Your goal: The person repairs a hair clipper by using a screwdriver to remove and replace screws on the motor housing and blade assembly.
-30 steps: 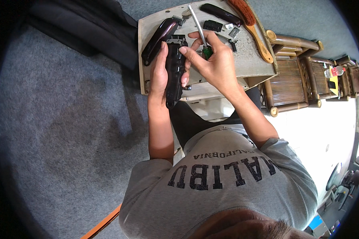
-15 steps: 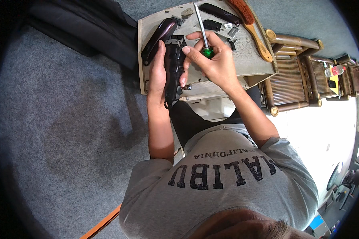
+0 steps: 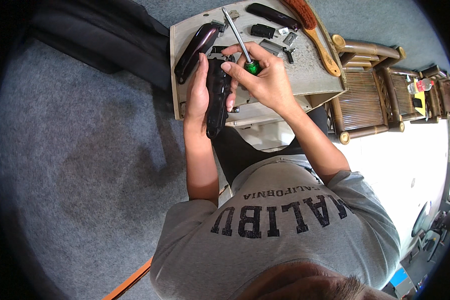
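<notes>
gripping a black clipper (image 3: 218, 95) at the table's (image 3: 315, 75) near edge, left hand (image 3: 197, 95); right hand (image 3: 265, 80) pinching a screwdriver (image 3: 240, 40).

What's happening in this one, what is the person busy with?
A seated person holds a black hair clipper upright in the left hand over the near edge of a small table. The right hand grips a green-handled screwdriver, its shaft pointing away from the person. On the table lie a dark red clipper shell, another black clipper part, small metal pieces and a wooden brush.
</notes>
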`<state>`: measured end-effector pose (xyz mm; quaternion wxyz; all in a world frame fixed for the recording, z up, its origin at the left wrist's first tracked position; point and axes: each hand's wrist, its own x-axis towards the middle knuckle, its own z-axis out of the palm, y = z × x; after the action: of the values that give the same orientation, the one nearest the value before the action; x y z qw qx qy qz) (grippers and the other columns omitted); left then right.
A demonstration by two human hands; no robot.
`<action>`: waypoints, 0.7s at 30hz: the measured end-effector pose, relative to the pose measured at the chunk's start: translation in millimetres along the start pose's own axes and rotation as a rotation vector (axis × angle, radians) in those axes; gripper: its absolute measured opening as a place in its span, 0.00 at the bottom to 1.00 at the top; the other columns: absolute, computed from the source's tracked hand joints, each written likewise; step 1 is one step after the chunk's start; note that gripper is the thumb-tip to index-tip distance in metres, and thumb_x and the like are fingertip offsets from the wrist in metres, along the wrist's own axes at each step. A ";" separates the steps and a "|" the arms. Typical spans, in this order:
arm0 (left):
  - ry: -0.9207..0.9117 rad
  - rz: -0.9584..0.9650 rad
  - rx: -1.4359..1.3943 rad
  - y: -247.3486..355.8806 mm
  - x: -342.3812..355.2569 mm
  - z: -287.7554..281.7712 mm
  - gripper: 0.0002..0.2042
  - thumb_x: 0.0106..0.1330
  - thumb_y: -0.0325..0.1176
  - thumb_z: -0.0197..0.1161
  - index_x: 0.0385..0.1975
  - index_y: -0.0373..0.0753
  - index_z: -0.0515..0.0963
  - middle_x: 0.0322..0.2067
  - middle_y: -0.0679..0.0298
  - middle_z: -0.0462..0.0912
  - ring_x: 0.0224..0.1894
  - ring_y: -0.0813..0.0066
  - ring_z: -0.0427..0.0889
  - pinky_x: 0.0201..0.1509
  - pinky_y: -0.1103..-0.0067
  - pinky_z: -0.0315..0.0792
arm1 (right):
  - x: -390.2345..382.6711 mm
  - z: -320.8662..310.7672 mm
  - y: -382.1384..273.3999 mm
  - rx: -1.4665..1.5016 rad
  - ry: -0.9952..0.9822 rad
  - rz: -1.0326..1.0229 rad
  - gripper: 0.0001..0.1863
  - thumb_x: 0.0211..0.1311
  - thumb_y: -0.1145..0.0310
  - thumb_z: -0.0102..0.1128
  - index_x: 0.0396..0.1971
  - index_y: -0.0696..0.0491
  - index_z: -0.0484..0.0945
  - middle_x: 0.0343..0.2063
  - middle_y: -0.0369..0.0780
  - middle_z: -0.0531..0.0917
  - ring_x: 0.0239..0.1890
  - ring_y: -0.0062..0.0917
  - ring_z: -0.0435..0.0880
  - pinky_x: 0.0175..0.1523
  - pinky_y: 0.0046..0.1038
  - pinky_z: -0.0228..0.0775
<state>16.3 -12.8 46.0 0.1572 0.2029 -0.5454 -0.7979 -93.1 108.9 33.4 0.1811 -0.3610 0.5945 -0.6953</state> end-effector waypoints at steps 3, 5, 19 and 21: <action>-0.029 -0.001 0.004 -2.1 0.8 -4.8 0.34 0.82 0.66 0.41 0.39 0.37 0.79 0.24 0.63 0.80 0.15 0.78 0.77 0.15 0.83 0.70 | -0.3 -0.5 -1.2 0.010 -0.003 -0.010 0.16 0.69 0.67 0.73 0.53 0.56 0.85 0.19 0.34 0.86 0.24 0.09 0.81 0.33 0.19 0.71; -0.041 0.001 -0.005 -2.0 2.6 -6.0 0.34 0.82 0.66 0.41 0.38 0.37 0.78 0.24 0.63 0.80 0.15 0.79 0.77 0.16 0.83 0.70 | -2.4 -0.3 -1.5 0.008 -0.006 -0.014 0.15 0.70 0.67 0.73 0.53 0.56 0.85 0.20 0.34 0.86 0.25 0.09 0.82 0.33 0.19 0.71; -0.144 0.070 -0.038 -3.8 6.6 -5.4 0.34 0.83 0.65 0.39 0.33 0.37 0.76 0.25 0.63 0.81 0.15 0.81 0.76 0.16 0.82 0.72 | -8.5 -98.7 -44.7 -0.301 0.434 -0.046 0.17 0.70 0.56 0.74 0.43 0.57 0.90 0.23 0.32 0.85 0.18 0.09 0.73 0.22 0.17 0.60; -0.164 0.061 -0.036 -3.5 5.8 -8.2 0.34 0.83 0.65 0.39 0.33 0.37 0.76 0.25 0.62 0.81 0.15 0.81 0.76 0.16 0.82 0.73 | -4.6 -119.9 -43.8 -0.638 0.333 -0.042 0.17 0.71 0.56 0.72 0.45 0.56 0.90 0.23 0.38 0.86 0.24 0.19 0.82 0.33 0.26 0.73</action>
<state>15.2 -20.9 39.1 0.1397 0.1173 -0.5480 -0.8163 -168.3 205.4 70.1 -0.0544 -0.2931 0.7954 -0.5277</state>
